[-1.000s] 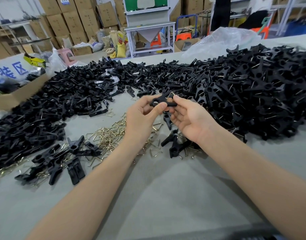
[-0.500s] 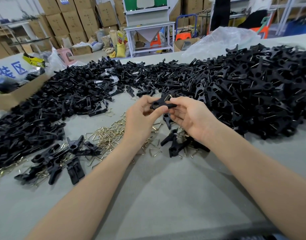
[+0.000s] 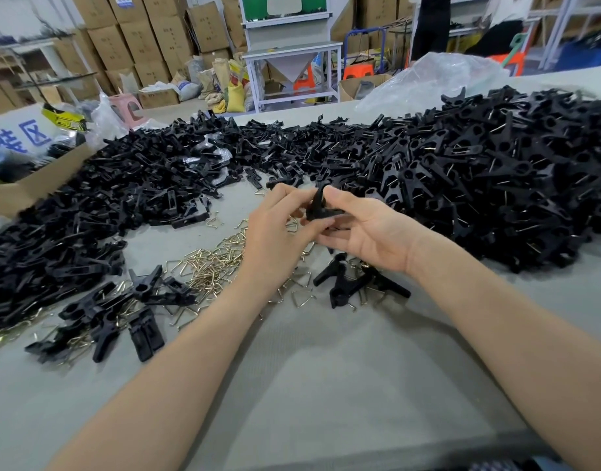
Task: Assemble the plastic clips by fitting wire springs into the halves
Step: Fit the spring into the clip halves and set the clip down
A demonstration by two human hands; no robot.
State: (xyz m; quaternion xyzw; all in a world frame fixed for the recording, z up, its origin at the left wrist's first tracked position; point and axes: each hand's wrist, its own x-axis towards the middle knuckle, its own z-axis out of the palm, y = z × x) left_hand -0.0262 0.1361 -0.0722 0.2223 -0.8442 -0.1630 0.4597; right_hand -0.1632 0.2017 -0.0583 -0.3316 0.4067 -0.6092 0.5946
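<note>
Your left hand (image 3: 275, 239) and right hand (image 3: 370, 232) both grip one clip (image 3: 317, 209) just above the spring pile (image 3: 210, 266). Right of that pile, a large heap of assembled clips (image 3: 496, 171) lies done; left of it, many loose halves (image 3: 105, 198) await springs. Judge the batch partly complete.

Left hand (image 3: 275, 232), right hand (image 3: 367, 232) pinch black clip (image 3: 317, 207).

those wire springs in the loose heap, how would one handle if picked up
The wire springs look thin and bent into open triangles, so probably light and stiff. They lie interlocked in a heap, so one may drag neighbours along. Lying flat, they seem unlikely to roll.
</note>
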